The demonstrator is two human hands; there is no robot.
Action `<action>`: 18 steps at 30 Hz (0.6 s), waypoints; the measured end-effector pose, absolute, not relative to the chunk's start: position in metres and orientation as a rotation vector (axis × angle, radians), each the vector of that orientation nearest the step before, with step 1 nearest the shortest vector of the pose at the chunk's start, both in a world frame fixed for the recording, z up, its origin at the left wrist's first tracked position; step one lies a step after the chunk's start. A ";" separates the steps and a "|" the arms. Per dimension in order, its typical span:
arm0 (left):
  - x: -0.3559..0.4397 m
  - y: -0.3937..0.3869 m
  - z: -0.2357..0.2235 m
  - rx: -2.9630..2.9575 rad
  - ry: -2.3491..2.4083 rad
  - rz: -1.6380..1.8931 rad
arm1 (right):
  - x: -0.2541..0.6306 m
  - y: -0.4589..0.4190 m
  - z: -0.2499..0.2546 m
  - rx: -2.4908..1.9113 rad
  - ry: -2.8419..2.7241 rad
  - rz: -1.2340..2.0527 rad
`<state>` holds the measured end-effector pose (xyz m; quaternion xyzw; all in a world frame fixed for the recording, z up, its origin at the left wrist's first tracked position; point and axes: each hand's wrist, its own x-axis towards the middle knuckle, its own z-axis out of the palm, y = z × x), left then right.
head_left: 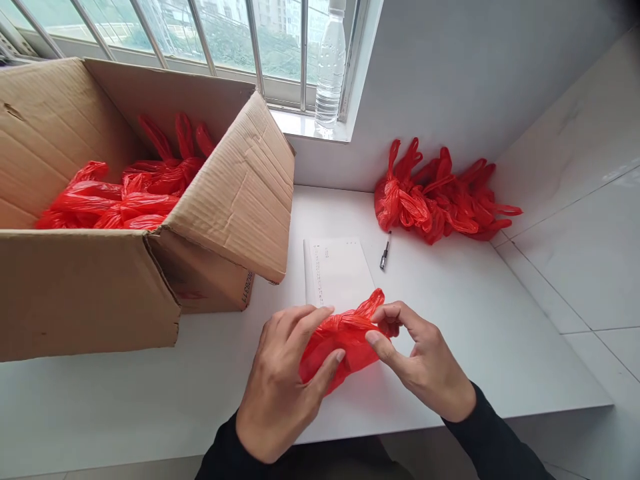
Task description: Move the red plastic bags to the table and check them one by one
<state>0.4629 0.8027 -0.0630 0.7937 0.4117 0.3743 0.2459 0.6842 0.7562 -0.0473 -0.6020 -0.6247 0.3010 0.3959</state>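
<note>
A tied red plastic bag (353, 347) sits near the front edge of the white table, between my two hands. My left hand (287, 373) cups it from the left, fingers over the top by the knot and thumb on the near side. From the right, my right hand (417, 350) pinches the bag's edge between thumb and fingers. One bag handle sticks up beside the right fingertips. What is inside the bag cannot be made out. Just behind it lies a white notebook (340, 267) with small marks on its page, partly covered by the bag.
An open cardboard box (85, 287) on the left holds several tied red bags (120, 200); its flap (240, 187) leans out. More red bags (440, 200) are heaped at the back right. A pen (385, 253) lies before them. A clear bottle (331, 73) stands on the windowsill.
</note>
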 end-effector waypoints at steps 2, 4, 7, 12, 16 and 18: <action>0.465 0.806 -0.062 2.193 1.089 1.046 | 0.684 0.756 -0.047 -1.544 -1.563 0.769; 0.460 0.808 -0.061 2.034 1.182 1.074 | 0.691 0.754 -0.049 -1.593 -1.466 0.763; 0.451 0.808 -0.061 1.747 1.342 1.060 | 0.701 0.750 -0.054 -1.612 -1.304 0.808; 0.459 0.798 -0.059 1.858 1.204 1.041 | 0.690 0.749 -0.051 -1.518 -1.312 0.971; 0.465 0.794 -0.052 1.945 1.193 1.094 | 0.681 0.752 -0.040 -1.483 -1.301 0.927; 0.464 0.794 -0.046 1.766 1.315 1.171 | 0.684 0.752 -0.040 -1.462 -1.196 0.895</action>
